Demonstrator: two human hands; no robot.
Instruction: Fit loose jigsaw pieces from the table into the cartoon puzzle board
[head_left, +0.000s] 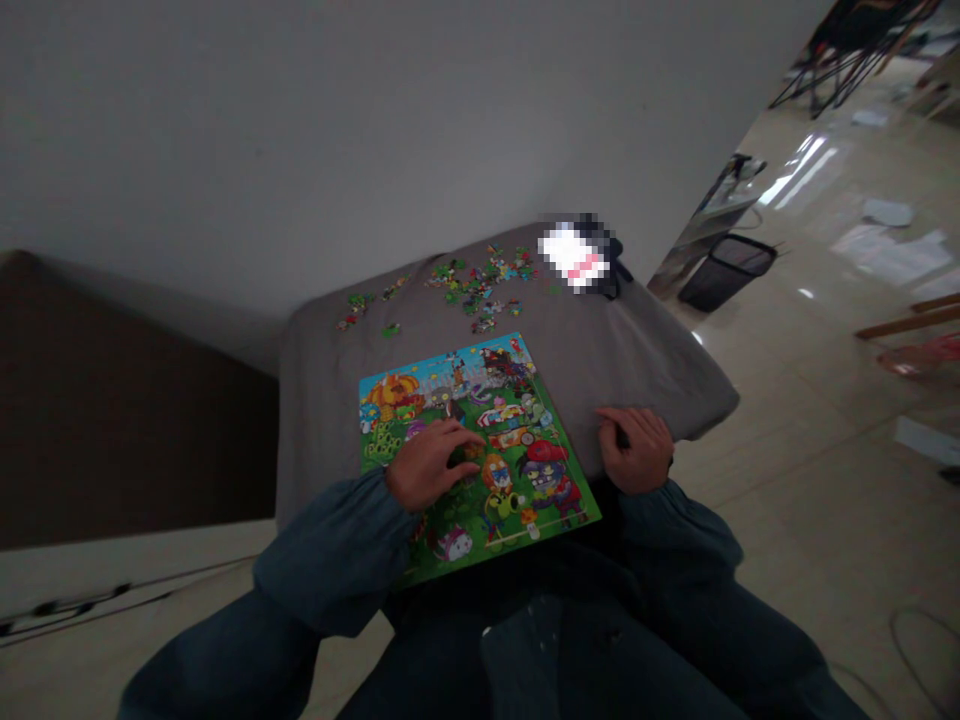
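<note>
The person's left hand (430, 465) lies on the lower left part of a colourful jigsaw puzzle (480, 450), near the bottom middle of the frame. Its fingers are curled and close together, with the fingertips (469, 449) pressed down on the picture; whether they pinch a piece cannot be told from this view. The right hand (636, 450) sits at the puzzle's right edge, mostly on the grey cloth (637, 340) that covers the table, its fingers loosely bent. A small dark shape shows under those fingers, too shaded to identify, and no grip can be made out. Both forearms come up from the bottom of the frame in dark denim sleeves (337, 550). The puzzle, bright with cartoon zombies and plants, lies tilted on the cloth near its front edge. Beyond it, toward the top middle, loose puzzle pieces (480, 290) lie scattered in a wide cluster, with a smaller group (360, 308) to their left. A pixelated, blurred object (577, 255) sits at the far corner of the table. At upper right, a black mesh wastebasket (727, 272) stands on the shiny tiled floor (780, 420), with sheets of paper (892, 255) lying further off.
</note>
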